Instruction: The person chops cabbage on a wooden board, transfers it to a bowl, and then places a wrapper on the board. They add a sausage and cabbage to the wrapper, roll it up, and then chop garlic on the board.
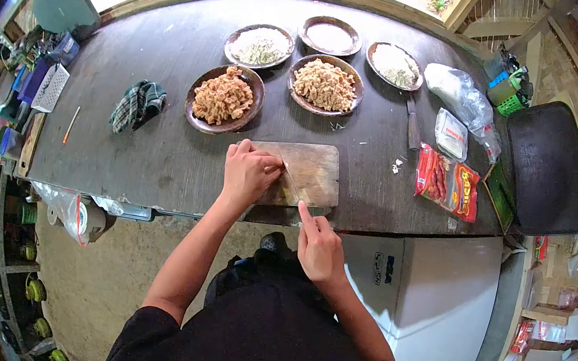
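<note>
A worn wooden cutting board (317, 164) lies at the table's near edge. My left hand (252, 172) rests on its left part with bent fingers pressed together; whatever they hold is hidden. My right hand (321, 249) is closed around a knife, its index finger stretched forward along the top. The thin knife blade (293, 185) slants across the board, its tip close to my left fingertips. Beyond the board stand a plate of brown fried pieces (223, 96) and a plate of paler fried pieces (324, 86).
Farther back are a plate of pale shreds (260, 47), a plate of white powder (330, 37) and another shred plate (396, 66). A second knife (412, 124), a red packet (447, 183) and plastic bags (457, 93) lie right. A checked cloth (137, 106) lies left.
</note>
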Tool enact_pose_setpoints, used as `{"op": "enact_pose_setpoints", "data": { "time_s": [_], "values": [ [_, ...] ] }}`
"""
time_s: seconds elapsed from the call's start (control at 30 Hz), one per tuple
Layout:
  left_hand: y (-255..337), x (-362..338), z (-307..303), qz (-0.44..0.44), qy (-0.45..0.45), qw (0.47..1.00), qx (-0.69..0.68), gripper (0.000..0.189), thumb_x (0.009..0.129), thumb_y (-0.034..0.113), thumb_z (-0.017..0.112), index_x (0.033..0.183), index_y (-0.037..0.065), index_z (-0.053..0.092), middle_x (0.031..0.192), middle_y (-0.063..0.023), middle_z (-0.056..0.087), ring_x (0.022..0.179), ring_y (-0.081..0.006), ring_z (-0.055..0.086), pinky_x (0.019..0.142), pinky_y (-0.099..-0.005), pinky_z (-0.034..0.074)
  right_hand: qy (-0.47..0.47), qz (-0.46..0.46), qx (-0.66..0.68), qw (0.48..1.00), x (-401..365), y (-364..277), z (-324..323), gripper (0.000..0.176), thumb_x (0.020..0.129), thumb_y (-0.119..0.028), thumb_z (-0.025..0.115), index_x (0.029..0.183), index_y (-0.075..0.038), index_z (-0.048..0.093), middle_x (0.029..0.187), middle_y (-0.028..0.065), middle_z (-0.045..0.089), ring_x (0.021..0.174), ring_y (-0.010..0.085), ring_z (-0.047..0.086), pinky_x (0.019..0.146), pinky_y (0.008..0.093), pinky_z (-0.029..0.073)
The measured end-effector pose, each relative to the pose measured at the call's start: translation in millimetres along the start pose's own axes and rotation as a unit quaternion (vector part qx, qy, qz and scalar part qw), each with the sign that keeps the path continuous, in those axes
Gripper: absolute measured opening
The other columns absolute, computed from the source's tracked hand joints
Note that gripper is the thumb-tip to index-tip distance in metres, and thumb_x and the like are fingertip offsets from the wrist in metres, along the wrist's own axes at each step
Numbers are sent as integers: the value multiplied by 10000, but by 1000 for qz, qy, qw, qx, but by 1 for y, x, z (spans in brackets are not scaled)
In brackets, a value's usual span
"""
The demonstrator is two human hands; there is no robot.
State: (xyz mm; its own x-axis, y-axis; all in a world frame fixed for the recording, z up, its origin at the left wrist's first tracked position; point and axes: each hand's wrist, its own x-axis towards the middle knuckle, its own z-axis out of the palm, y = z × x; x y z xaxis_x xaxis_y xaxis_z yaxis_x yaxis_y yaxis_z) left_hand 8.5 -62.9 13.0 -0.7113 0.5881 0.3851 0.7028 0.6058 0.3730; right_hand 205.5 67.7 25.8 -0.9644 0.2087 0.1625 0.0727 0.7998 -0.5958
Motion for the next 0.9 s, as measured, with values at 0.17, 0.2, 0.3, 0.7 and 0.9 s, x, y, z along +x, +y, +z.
{"op": "enact_pose_setpoints", "data": {
  "time_s": [0.17, 0.2, 0.3, 0.7, 0.9],
  "values": [
    [1, 1, -2, -10, -16, 1000, 6, 151, 762, 292, 825, 866, 182, 831, 925, 72, 784, 854, -183, 556, 820, -355, 394, 16, -5, -9, 1000, 17, -1, 8, 501, 966, -54, 615, 1461, -94, 555, 906, 165, 624, 758, 390, 666, 692, 479, 547],
    [1, 1, -2, -10, -15, 1000, 10, 149, 762, 297, 824, 863, 189, 832, 921, 75, 782, 858, -183, 555, 820, -357, 392, 17, -5, -9, 1000, 20, -2, 8, 501, 966, -54, 615, 1461, -94, 555, 906, 165, 624, 758, 390, 666, 692, 479, 547],
    [1, 2, 0, -15, -16, 1000, 11, 137, 764, 305, 822, 854, 202, 833, 911, 80, 779, 863, -182, 553, 818, -358, 390, 2, 10, -15, 1000, 20, 1, 10, 525, 961, -51, 615, 1477, -96, 535, 895, 171, 617, 759, 398, 666, 690, 487, 547],
    [0, 0, 4, -5, 10, 1000, 12, 117, 781, 335, 818, 838, 234, 832, 889, 93, 771, 851, -176, 553, 806, -355, 381, 3, 44, -10, 999, -5, 1, -13, 472, 966, -49, 609, 1436, -84, 581, 882, 164, 610, 756, 395, 660, 673, 491, 532],
    [1, -1, 3, -11, 7, 1000, 7, 112, 773, 320, 824, 832, 224, 829, 891, 91, 771, 838, -180, 555, 802, -354, 384, -2, 17, 8, 1000, -2, 4, -5, 508, 965, -47, 615, 1467, -98, 551, 880, 162, 606, 758, 390, 657, 665, 487, 530]
  ]
}}
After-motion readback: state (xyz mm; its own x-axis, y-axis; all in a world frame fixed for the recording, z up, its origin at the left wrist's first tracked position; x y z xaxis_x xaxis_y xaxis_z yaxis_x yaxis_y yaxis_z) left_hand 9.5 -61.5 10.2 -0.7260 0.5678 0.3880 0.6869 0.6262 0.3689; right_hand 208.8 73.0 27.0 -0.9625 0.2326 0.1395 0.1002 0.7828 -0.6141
